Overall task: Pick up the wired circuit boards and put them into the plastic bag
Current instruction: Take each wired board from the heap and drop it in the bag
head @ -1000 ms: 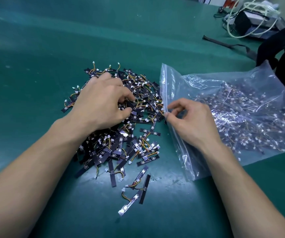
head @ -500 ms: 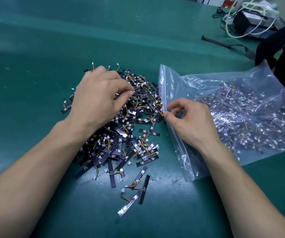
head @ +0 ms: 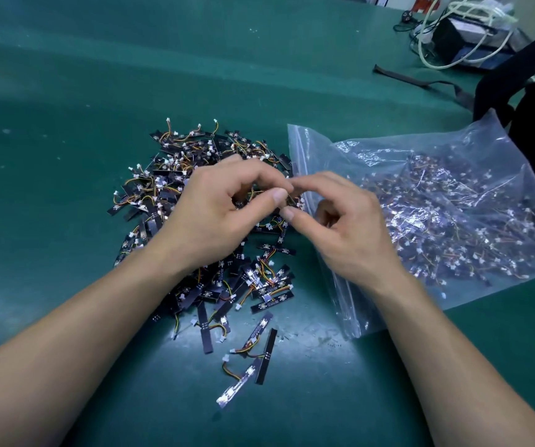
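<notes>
- No word, number, brand or sign could be read anywhere in the view.
- The wired circuit boards [head: 204, 333] heaped on the surface [head: 66, 156] bore only tiny pale dots and marks, too small to make out as letters or figures.
- The plastic bag [head: 453, 162] showed only glare and creases over its clear film, and no print on it could be made out.
- A dark box [head: 453, 43] at the far right of the surface had a pale patch on top, too blurred to tell whether it was a label.
</notes>
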`<action>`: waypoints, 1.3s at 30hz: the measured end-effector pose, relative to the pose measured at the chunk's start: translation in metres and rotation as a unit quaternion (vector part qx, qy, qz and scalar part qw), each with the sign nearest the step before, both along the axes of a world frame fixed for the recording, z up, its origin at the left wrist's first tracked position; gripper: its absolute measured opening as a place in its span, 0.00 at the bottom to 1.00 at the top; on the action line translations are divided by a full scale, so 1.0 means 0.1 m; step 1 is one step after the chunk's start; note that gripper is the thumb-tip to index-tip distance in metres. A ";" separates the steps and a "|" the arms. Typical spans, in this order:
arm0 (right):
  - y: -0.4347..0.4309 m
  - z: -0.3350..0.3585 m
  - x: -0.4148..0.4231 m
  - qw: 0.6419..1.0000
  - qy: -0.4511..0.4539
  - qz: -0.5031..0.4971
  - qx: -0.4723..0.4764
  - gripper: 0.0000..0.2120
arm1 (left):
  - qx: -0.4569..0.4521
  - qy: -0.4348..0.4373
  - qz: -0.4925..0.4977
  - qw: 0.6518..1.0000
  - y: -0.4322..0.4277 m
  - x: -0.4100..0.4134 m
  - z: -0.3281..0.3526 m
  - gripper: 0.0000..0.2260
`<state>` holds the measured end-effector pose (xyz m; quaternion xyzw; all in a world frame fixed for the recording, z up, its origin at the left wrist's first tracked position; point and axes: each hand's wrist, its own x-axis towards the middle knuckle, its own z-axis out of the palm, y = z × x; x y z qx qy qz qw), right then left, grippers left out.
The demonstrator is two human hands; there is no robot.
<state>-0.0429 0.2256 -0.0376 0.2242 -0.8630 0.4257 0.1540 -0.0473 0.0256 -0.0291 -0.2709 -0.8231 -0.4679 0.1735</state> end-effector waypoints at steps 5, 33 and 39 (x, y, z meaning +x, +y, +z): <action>0.01 -0.03 -0.03 1.000 0.020 0.014 -0.019 0.03 | 0.014 -0.016 0.012 1.000 -0.01 -0.03 -0.04 0.04; 0.01 0.00 0.01 1.000 0.015 -0.008 0.002 0.02 | -0.110 0.070 0.054 0.990 -0.09 -0.04 0.00 0.03; 0.01 0.00 -0.01 1.000 0.025 -0.002 0.000 0.02 | -0.106 0.064 0.049 0.991 -0.08 -0.04 0.00 0.03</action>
